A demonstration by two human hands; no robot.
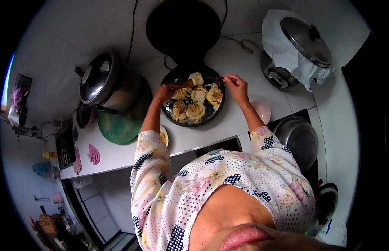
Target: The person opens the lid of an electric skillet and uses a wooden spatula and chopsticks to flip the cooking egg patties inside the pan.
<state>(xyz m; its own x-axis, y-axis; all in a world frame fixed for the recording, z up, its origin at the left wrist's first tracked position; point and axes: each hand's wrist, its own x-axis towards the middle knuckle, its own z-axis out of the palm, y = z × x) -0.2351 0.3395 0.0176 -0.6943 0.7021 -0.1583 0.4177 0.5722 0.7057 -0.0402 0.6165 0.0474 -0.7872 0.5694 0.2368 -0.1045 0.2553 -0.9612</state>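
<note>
A round black electric griddle [164, 109] stands with its lid [184, 25] raised. Several browned fried eggs [195, 111] lie in it. From the griddle's left side, my left hand [164, 93] grips a brown, wooden-looking spatula [187, 84]. One pale egg [196, 78] is at the spatula's tip, near the back of the griddle. My right hand [236, 87], at the right rim, is closed on a thin dark utensil [216, 78] that reaches over the eggs. Whether that utensil is chopsticks or a fork, I cannot tell.
Left of the griddle, a large lidded pot [103, 83] stands by a green round board [119, 127]. A plate [166, 136] sits by my left forearm, a pink bowl [261, 112] by my right. Further right are a cloth-draped cooker [282, 71] and a metal pan [299, 142].
</note>
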